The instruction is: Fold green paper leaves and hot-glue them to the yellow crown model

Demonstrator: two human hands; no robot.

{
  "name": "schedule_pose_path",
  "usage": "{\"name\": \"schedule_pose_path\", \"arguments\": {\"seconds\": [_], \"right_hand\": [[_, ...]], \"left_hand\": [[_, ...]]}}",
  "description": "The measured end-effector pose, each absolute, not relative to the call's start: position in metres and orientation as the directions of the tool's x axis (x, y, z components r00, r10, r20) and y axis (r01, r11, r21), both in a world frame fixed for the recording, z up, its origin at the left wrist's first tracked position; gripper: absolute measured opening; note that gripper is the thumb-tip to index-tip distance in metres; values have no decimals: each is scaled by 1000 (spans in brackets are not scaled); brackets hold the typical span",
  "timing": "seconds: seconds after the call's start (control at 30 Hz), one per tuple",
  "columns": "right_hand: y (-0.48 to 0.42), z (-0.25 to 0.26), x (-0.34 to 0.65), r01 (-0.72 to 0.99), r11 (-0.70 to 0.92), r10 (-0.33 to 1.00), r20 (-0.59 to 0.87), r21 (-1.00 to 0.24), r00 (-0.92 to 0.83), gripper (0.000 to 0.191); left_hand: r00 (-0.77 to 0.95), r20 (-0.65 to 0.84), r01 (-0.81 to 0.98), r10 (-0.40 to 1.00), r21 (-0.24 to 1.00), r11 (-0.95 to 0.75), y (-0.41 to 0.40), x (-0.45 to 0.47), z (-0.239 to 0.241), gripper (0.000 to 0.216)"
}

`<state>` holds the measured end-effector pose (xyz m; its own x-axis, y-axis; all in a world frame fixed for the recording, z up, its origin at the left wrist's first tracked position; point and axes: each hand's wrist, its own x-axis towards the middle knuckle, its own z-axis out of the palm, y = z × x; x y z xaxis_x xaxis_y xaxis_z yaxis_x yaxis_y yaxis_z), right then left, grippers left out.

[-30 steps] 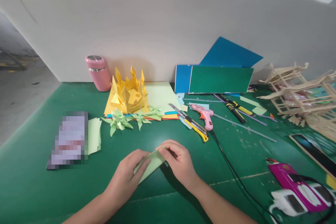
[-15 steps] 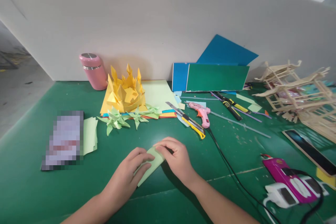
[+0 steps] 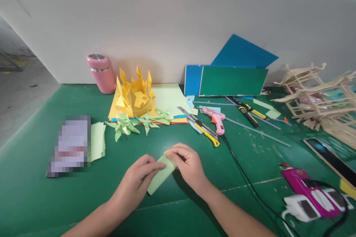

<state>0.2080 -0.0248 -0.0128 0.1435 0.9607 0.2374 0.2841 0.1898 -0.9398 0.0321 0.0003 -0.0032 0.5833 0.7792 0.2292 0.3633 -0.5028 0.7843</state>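
Note:
A folded strip of light green paper (image 3: 160, 178) lies at a slant at the front middle of the green table. My right hand (image 3: 190, 166) pinches its upper right end between thumb and fingers. From the left, my left hand (image 3: 140, 177) grips the paper's edge, its fingers close together and the tips on the upper face. The paper's underside and part of its left edge are hidden. Beyond the hands are light green folded paper flowers (image 3: 124, 126) and a yellow folded paper crown (image 3: 135, 100) on coloured sheets.
A utility knife (image 3: 201, 127) and a pink glue gun (image 3: 215, 118) lie beyond my right hand, the gun's cord running to a magenta power strip (image 3: 308, 190). Pliers (image 3: 244, 111), a phone (image 3: 330, 161) and a wooden stick model (image 3: 314, 96) are rightward. Green sheets (image 3: 97, 142) and a pink flask (image 3: 102, 76) are leftward.
My left fingers have drawn together and slid up along the paper. More of the paper's face shows, and it looks wider. My right hand keeps its pinch; the view has shifted slightly.

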Motion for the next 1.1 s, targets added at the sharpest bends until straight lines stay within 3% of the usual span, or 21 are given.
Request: {"name": "schedule_pose_path", "arguments": {"seconds": [0.3, 0.43, 0.57, 0.7, 0.93, 1.1], "right_hand": [[-21, -21, 211, 439, 184, 956, 263, -880, 126, 10], [-21, -19, 219, 499, 219, 927, 339, -838, 162, 18], [-25, -15, 222, 573, 357, 899, 437, -737, 3, 9], [-27, -14, 219, 607, 420, 895, 418, -674, -156, 11], [-23, -18, 217, 662, 372, 898, 432, -650, -81, 12], [-24, -17, 215, 677, 373, 906, 406, -635, -118, 15]], "left_hand": [[584, 259, 451, 769, 684, -573, 0, 33, -5, 29], [562, 309, 485, 767, 628, -609, 3, 33, -4, 26], [545, 282, 493, 790, 654, -574, 8, 32, -2, 25], [550, 289, 477, 784, 662, -578, 11, 32, -2, 24], [578, 303, 485, 758, 619, -617, 12, 31, -3, 24], [583, 307, 498, 752, 597, -629, 13, 31, -3, 26]]}}
